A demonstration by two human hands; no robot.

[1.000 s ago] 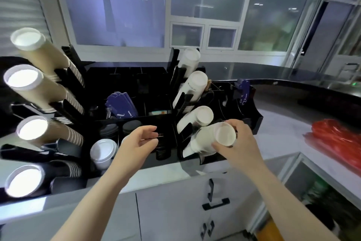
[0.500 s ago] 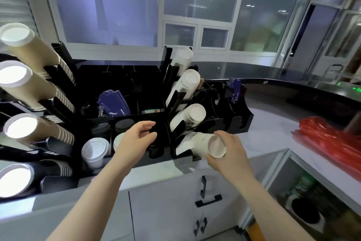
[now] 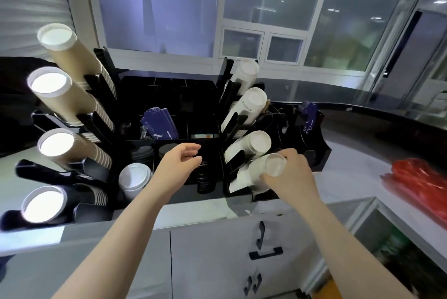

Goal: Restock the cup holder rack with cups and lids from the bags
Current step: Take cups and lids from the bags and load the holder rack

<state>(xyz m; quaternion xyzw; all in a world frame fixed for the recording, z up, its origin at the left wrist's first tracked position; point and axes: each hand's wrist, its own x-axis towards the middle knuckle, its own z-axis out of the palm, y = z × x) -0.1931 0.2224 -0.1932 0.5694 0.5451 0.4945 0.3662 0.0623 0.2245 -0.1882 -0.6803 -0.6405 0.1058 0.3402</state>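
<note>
A black cup holder rack (image 3: pixel 312 153) stands on the counter, with white cup stacks slanting out of its right column. My right hand (image 3: pixel 292 177) grips the mouth end of the lowest white cup stack (image 3: pixel 251 175), which lies in the bottom slot. Above it sit three more white stacks (image 3: pixel 254 146). My left hand (image 3: pixel 176 163) hovers with loosely curled fingers and holds nothing, in front of the middle compartments near a stack of black lids (image 3: pixel 205 182). A pile of white lids (image 3: pixel 134 178) sits left of that hand.
Brown paper cup stacks (image 3: pixel 67 102) fill a second rack on the left. Blue sleeves (image 3: pixel 160 124) stand in a back compartment. A red bag (image 3: pixel 420 185) lies on the counter at the right. White cabinet doors with black handles (image 3: pixel 266 252) are below.
My right hand has kept its grip on the lowest white stack, which now sits slightly deeper in its slot. My left hand stays hovering by the middle compartments. The head camera has shifted.
</note>
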